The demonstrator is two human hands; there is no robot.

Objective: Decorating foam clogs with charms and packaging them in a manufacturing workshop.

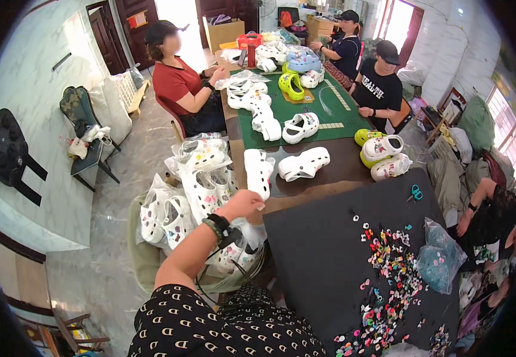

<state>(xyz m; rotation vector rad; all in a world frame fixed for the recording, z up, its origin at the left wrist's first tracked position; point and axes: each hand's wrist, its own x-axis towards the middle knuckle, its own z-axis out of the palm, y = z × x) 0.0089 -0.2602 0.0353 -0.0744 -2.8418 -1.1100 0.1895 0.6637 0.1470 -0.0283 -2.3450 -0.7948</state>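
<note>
My left hand reaches over the near left corner of the table, its fingers closed on what looks like the edge of a clear plastic bag hanging below them. Dark bands circle that wrist. Just beyond the fingers a white clog lies on the table's left edge, and another white clog rests on its side to the right. Under my forearm, a pale green tub is heaped with bagged white clogs decorated with charms. My right hand does not show.
A black board bears many loose colourful charms, teal scissors and a clear bag. Farther back, white and lime clogs cover a green mat. Several people sit around the table; chairs stand left.
</note>
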